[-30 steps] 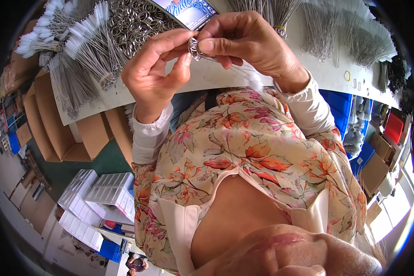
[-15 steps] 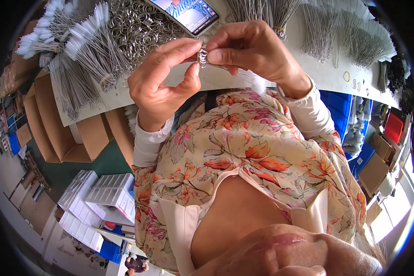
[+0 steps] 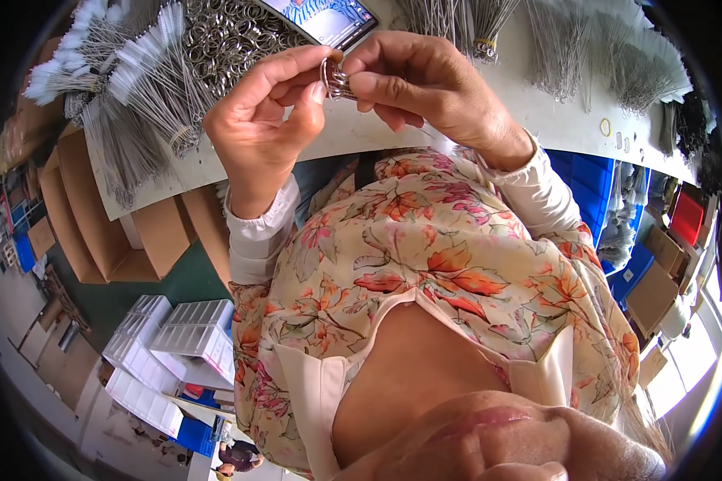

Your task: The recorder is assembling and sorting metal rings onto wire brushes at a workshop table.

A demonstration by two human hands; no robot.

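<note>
A shiny metal ring [image 3: 324, 74] is pinched between the thumb and forefinger of my left hand [image 3: 261, 120], over the table's near edge. My right hand [image 3: 429, 88] grips several wire-handled brushes by their looped ends [image 3: 342, 85], which meet the ring. Whether the loops are threaded on the ring or only touch it, I cannot tell. The right fingers and palm hide most of the brush wires. Just beyond my hands lies a large pile of loose metal rings [image 3: 237, 48].
A phone with a lit screen [image 3: 329, 22] lies beyond my hands. White-bristled brush bundles [image 3: 148, 76] cover the table's left, more bundles [image 3: 565, 56] its right. Open cardboard boxes [image 3: 128, 240] stand below left, white plastic bins [image 3: 192, 329] behind them; a blue bin [image 3: 578, 184] sits below right.
Both hands have shifted a little left. The ring now shows clearly between them, and the looped brush ends have turned from upright to lying sideways.
</note>
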